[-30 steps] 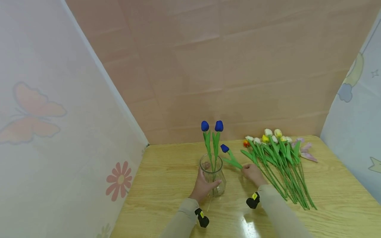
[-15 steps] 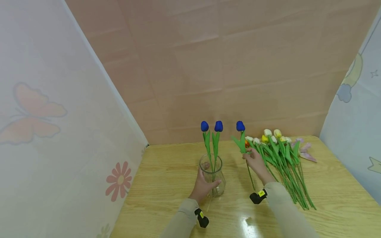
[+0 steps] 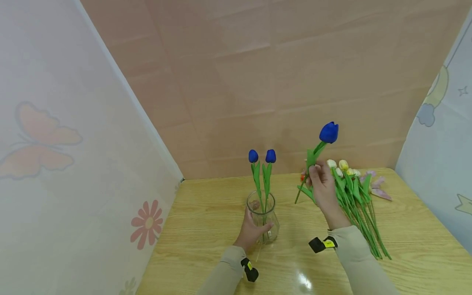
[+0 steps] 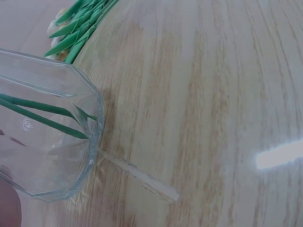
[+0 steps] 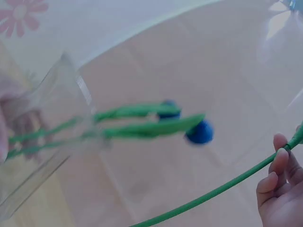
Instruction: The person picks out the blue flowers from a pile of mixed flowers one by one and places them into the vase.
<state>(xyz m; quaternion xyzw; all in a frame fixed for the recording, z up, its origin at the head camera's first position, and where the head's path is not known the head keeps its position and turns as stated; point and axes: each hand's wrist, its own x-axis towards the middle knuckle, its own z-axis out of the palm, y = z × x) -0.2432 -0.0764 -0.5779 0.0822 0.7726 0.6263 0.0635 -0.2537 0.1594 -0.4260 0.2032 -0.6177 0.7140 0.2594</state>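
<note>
My left hand [image 3: 252,232] grips a clear glass vase [image 3: 272,233] on the table, its thumb across the near side. Two blue artificial tulips [image 3: 271,156] stand upright in the vase, their stem ends down at its base in the left wrist view. Up and to the right, my right hand [image 3: 322,184] pinches the green stem of a third blue tulip [image 3: 329,132] just below its leaves. That tulip leans right, bloom up, with the bare stem [image 5: 213,193] slanting down to the left, apart from the vase.
Several artificial tulips [image 3: 354,209], white and yellow with an orange one, lie in a pile on the right of the wooden table [image 3: 206,221], partly behind my right arm. A pinkish flower [image 3: 381,190] lies beyond them. A peach backdrop [image 3: 228,102] closes off the back.
My right hand has lifted the third blue tulip from low beside the vase, up and to the right, turning its bloom upward. The left hand and vase have stayed in place.
</note>
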